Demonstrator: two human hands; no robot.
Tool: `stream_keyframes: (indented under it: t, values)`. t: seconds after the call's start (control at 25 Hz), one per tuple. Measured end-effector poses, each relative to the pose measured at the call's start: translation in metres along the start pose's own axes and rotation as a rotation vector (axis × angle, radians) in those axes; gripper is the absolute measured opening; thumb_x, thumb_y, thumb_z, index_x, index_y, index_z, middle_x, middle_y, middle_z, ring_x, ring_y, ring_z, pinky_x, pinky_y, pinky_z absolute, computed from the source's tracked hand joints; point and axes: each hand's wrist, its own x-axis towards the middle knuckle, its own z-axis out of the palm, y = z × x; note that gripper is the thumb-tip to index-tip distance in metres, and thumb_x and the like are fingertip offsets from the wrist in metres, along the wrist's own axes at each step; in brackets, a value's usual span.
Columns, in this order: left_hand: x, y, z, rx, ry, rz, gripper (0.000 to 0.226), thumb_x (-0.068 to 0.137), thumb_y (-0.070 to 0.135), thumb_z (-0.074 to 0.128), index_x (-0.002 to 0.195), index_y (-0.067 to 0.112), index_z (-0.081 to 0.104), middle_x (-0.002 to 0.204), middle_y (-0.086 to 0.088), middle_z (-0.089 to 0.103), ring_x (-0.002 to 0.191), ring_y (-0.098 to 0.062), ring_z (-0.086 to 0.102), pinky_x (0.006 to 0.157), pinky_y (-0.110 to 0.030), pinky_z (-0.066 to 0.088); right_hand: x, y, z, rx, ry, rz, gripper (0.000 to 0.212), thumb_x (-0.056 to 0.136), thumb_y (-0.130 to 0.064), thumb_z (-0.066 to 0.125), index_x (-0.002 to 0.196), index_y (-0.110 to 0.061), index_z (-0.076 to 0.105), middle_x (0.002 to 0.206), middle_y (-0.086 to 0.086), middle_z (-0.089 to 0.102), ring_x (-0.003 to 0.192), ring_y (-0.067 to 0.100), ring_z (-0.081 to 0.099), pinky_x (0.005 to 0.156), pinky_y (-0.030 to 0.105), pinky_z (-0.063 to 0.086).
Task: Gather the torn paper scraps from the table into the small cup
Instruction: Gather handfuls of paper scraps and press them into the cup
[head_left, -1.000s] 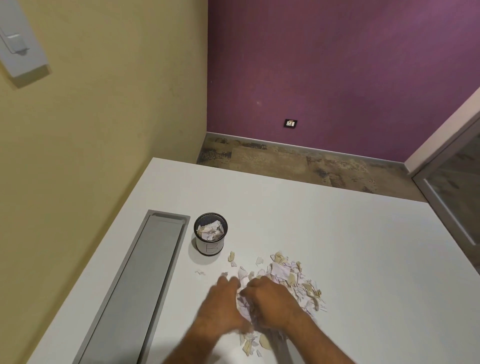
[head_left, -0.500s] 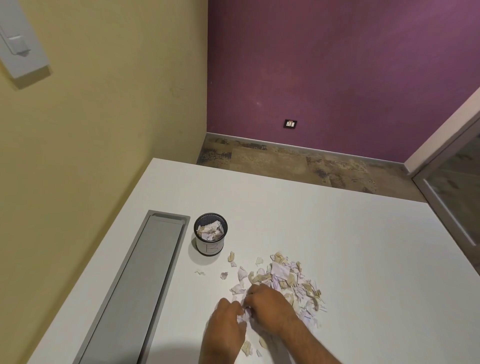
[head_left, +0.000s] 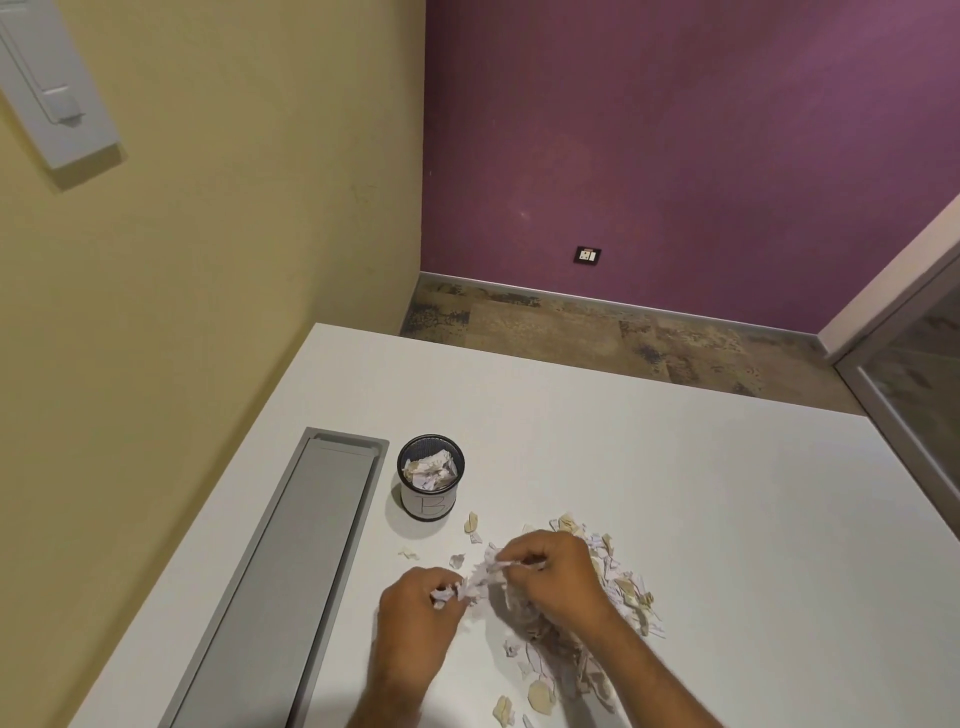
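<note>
A small black mesh cup (head_left: 430, 486) with a white label stands on the white table (head_left: 675, 493), partly filled with crumpled scraps. A pile of torn white and tan paper scraps (head_left: 621, 587) lies to its lower right. My left hand (head_left: 415, 613) and my right hand (head_left: 556, 577) are raised a little over the pile's left side, each pinching a bunch of scraps (head_left: 480, 574) held between them. A few stray scraps (head_left: 471, 521) lie between the cup and the hands.
A long grey recessed channel (head_left: 291, 582) runs along the table's left side beside the yellow wall. More scraps (head_left: 540, 696) lie near the table's front edge. The floor and a purple wall are beyond the far edge.
Both hands have lifted off the pile with scraps pinched in them and shifted up and toward the cup. The pile's left part is thinner.
</note>
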Motion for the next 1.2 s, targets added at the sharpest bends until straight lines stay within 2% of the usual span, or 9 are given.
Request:
stream_keyframes:
  t: [0.12,0.32,0.52,0.6,0.68,0.84,0.92,1.04,1.2]
  values:
    - [0.012,0.019,-0.015,-0.114,0.062,-0.002,0.022,0.067,0.022,0.088,0.072,0.038,0.073,0.075,0.019,0.071,0.068,0.006,0.066,0.062,-0.02,0.057,0.017,-0.029,-0.008,0.187,0.018,-0.008,0.025,0.074,-0.001,0.076,0.081,-0.025,0.079,0.077,-0.003,0.077,0.069,0.013,0.071,0.067,0.024,0.058]
    - [0.035,0.052,-0.045,-0.257,0.171,0.041,0.037,0.065,0.023,0.089,0.074,0.054,0.07,0.076,0.028,0.07,0.065,0.002,0.068,0.057,-0.021,0.055,0.064,-0.082,0.001,0.236,0.071,-0.073,0.021,0.073,-0.002,0.074,0.082,-0.02,0.08,0.071,0.002,0.076,0.067,0.017,0.072,0.072,0.033,0.061]
    - [0.069,0.068,-0.07,-0.224,0.28,0.076,0.02,0.067,0.016,0.087,0.082,0.026,0.078,0.074,0.014,0.073,0.067,0.0,0.067,0.057,-0.012,0.049,0.103,-0.102,0.025,-0.081,0.111,-0.175,0.017,0.076,-0.007,0.07,0.086,-0.017,0.08,0.084,-0.003,0.077,0.069,0.003,0.064,0.067,0.012,0.049]
    - [0.08,0.072,-0.078,-0.204,0.302,0.1,0.019,0.067,0.013,0.086,0.082,0.022,0.078,0.071,0.016,0.071,0.068,0.002,0.066,0.055,-0.006,0.047,0.109,-0.103,0.033,-0.2,0.069,-0.2,0.018,0.078,-0.008,0.068,0.09,-0.017,0.079,0.091,-0.001,0.077,0.079,0.009,0.066,0.073,0.015,0.051]
    - [0.089,0.075,-0.083,-0.186,0.31,0.131,0.019,0.068,0.01,0.085,0.081,0.021,0.079,0.069,0.017,0.07,0.068,0.004,0.066,0.056,-0.004,0.046,0.111,-0.102,0.041,-0.352,-0.019,-0.235,0.018,0.079,-0.01,0.065,0.088,-0.019,0.077,0.089,0.001,0.075,0.08,0.017,0.067,0.075,0.027,0.055]
    - [0.103,0.082,-0.081,-0.038,0.238,0.181,0.014,0.073,0.012,0.082,0.082,0.021,0.078,0.079,0.007,0.074,0.071,-0.008,0.067,0.066,-0.021,0.055,0.11,-0.101,0.045,-0.633,-0.12,-0.332,0.01,0.08,-0.018,0.063,0.087,-0.021,0.07,0.081,0.006,0.072,0.075,0.028,0.064,0.063,0.032,0.053]
    - [0.112,0.085,-0.077,0.07,0.199,0.179,0.013,0.075,0.012,0.079,0.083,0.022,0.077,0.085,0.004,0.073,0.074,-0.012,0.065,0.068,-0.024,0.053,0.11,-0.1,0.039,-0.598,-0.115,-0.317,0.014,0.078,-0.018,0.065,0.091,-0.022,0.069,0.082,0.005,0.073,0.075,0.027,0.064,0.067,0.034,0.055]
    - [0.126,0.088,-0.069,0.254,0.087,0.165,0.016,0.076,0.012,0.076,0.089,0.021,0.076,0.095,-0.002,0.072,0.08,-0.018,0.064,0.071,-0.024,0.05,0.109,-0.094,0.026,-0.458,-0.027,-0.27,0.043,0.074,-0.008,0.06,0.113,-0.023,0.068,0.105,0.0,0.074,0.09,0.019,0.068,0.082,0.033,0.057]
    - [0.137,0.09,-0.055,0.56,-0.116,0.229,0.03,0.082,0.014,0.068,0.11,0.021,0.068,0.111,-0.008,0.068,0.102,-0.027,0.062,0.086,-0.034,0.053,0.097,-0.068,0.013,-0.26,0.154,-0.142,0.044,0.073,-0.001,0.055,0.107,-0.024,0.071,0.105,-0.008,0.073,0.083,0.004,0.065,0.081,0.024,0.056]
